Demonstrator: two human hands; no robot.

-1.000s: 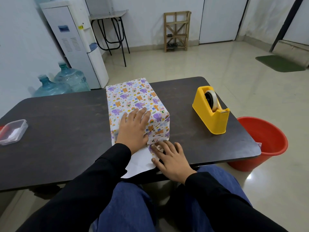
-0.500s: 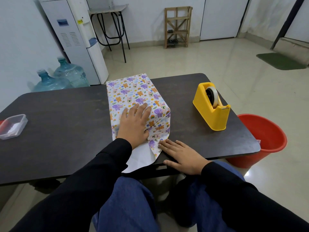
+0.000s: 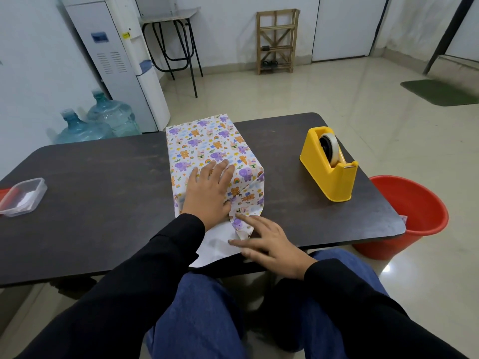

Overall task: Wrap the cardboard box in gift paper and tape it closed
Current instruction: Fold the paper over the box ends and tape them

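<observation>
While the dispenser (image 3: 317,174) holds tape (image 3: 333,149), paper (image 3: 202,143) wraps box (image 3: 250,193).

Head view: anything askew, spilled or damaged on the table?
Nothing spilled or damaged. The gift paper is unfinished at the near end: a white flap lies loose on the table under the right hand, left hand flat on top. The tape dispenser stands upright.

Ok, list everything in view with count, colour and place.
box: 1, animal-print paper, table centre
paper flap: 1, white, box's near end
tape dispenser: 1, yellow, table right
container: 1, clear, table left
table: 1, dark, centre
bucket: 1, red, floor right
water bottles: 2, blue, floor left
water dispenser: 1, white, left wall
side table: 1, black legs, back wall
rack: 1, wooden, back wall
mat: 1, green, far right
left hand: 1, flat on box
right hand: 1, fingers on paper flap
</observation>
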